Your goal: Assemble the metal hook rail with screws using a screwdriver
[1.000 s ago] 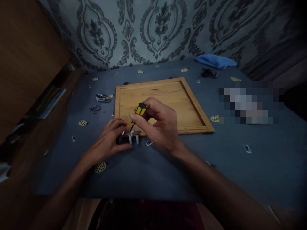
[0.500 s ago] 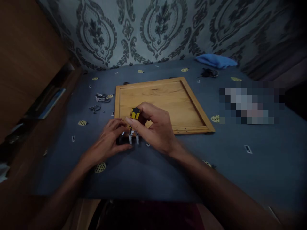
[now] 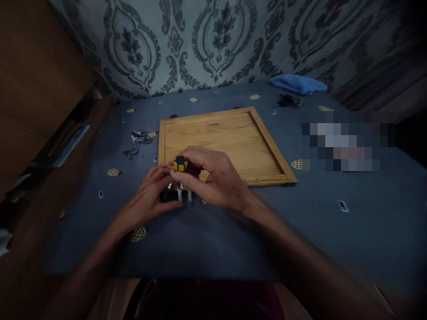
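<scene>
My right hand (image 3: 213, 175) grips a screwdriver (image 3: 180, 164) by its yellow and black handle. The handle stands nearly upright, and its shaft points down toward a metal hinge (image 3: 180, 194) at the near left edge of a wooden cabinet door (image 3: 220, 142). Fingers and thumb of my left hand (image 3: 153, 193) curl around the hinge from the left, steadying it. Exactly where the screwdriver tip meets the hinge is hidden behind my hands. The door lies flat, its recessed panel facing up.
Loose metal hardware (image 3: 141, 136) lies left of the door, with a small dark piece (image 3: 130, 152) beside it. A black object (image 3: 287, 101) and a blue cloth (image 3: 298, 84) are at the back right. Wooden furniture (image 3: 36, 89) borders the left side.
My right hand and the screwdriver have shifted slightly left and down, and the handle now stands more upright. My left hand keeps its place at the hinge.
</scene>
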The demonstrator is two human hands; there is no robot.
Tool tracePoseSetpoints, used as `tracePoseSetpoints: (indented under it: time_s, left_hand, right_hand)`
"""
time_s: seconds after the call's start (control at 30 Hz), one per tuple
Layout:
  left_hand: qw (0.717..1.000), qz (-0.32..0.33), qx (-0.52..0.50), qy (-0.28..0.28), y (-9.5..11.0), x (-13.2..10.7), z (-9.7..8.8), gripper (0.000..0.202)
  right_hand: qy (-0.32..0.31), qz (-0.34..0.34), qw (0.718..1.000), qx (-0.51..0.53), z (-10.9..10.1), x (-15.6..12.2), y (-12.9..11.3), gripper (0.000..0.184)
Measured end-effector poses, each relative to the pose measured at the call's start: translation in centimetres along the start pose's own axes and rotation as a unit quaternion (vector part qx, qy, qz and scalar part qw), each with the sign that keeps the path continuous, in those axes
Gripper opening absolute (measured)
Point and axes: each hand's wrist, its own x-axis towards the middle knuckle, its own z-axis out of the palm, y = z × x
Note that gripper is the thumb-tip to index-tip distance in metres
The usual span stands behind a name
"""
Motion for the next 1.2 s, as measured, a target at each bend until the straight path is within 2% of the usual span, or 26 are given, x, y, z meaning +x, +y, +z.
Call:
tracePoseSetpoints:
  time_s: [0.27, 0.47, 0.7, 0.97, 1.2]
  left_hand:
    - [1.0, -0.009, -0.005, -0.014, 0.2, 0.3, -0.4, 0.04]
    - [1.0, -0.013, 0.0, -0.025, 0.3, 0.3, -0.4, 0.038]
    - [0.999, -0.021, -0.002, -0.03, 0.7, 0.3, -0.6, 0.035]
    - [0.999, -0.034, -0.002, -0.025, 0.6, 0.1, -0.4, 0.041]
    - [0.999, -0.033, 0.003, -0.012, 0.0, -0.1, 0.0, 0.047]
  right_hand:
    - [-0.038, 0.035, 0.999, 0.006, -0.8, 0.1, -0.2, 0.019]
    - [-0.022, 0.031, 0.999, 0.004, -0.9, 0.1, -0.2, 0.017]
    - [-0.018, 0.017, 1.0, 0.003, -0.4, 0.2, 0.3, 0.029]
    - [0.011, -0.013, 1.0, -0.005, 0.5, 0.0, 0.2, 0.031]
    - [0.035, -0.014, 0.999, -0.026, 0.8, 0.1, -0.1, 0.031]
